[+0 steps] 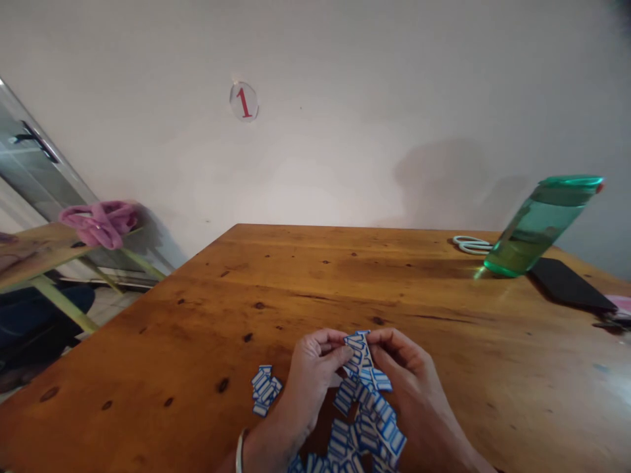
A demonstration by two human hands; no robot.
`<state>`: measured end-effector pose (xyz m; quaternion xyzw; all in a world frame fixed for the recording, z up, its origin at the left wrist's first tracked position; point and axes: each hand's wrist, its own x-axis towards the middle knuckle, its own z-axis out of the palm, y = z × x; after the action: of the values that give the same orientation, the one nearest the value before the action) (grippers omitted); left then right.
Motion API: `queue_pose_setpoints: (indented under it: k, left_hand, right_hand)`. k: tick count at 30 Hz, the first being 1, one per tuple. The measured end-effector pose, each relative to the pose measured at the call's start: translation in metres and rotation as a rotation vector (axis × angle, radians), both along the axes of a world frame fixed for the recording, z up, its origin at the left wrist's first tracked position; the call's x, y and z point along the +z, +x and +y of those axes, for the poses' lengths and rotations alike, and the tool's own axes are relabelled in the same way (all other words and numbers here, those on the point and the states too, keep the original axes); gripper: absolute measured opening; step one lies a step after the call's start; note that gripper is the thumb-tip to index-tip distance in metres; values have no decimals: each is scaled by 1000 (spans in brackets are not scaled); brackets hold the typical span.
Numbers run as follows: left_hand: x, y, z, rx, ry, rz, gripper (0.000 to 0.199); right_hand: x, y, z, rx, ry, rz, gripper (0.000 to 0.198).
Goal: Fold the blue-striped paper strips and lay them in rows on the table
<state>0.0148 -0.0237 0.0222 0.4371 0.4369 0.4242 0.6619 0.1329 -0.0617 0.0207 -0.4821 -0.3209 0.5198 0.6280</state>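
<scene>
Between my two hands is a sheet of small blue-edged white labels (357, 348). My left hand (311, 378) pinches its left edge between thumb and fingers. On the other side, my right hand (411, 371) has its fingertips closed on the upper right edge. Below and between the wrists lies a heap of similar blue-and-white label pieces (367, 427), partly cut off by the frame's bottom. A smaller cluster of single labels (265, 391) rests on the wood left of my left hand. Print on the labels is too small to read.
The wooden table (296, 276) reaches to the wall. At right stand a green water bottle (537, 226), a dark flat case (566, 286) and a coiled white cable (470, 245). A pink cloth (101, 223) lies on another table at left, near a door (29, 151).
</scene>
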Motion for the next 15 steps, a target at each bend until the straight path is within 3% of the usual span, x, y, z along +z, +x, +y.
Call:
queue_pose_setpoints:
  k: [8,15]
  left_hand:
    - [-8,-1,6,26,78,-8,14]
    - [-6,0,3,-9,62,-19,15]
  right_hand:
    - [-13,3,3,81,83,-232,21]
    - [-25,6,5,13,64,-268,20]
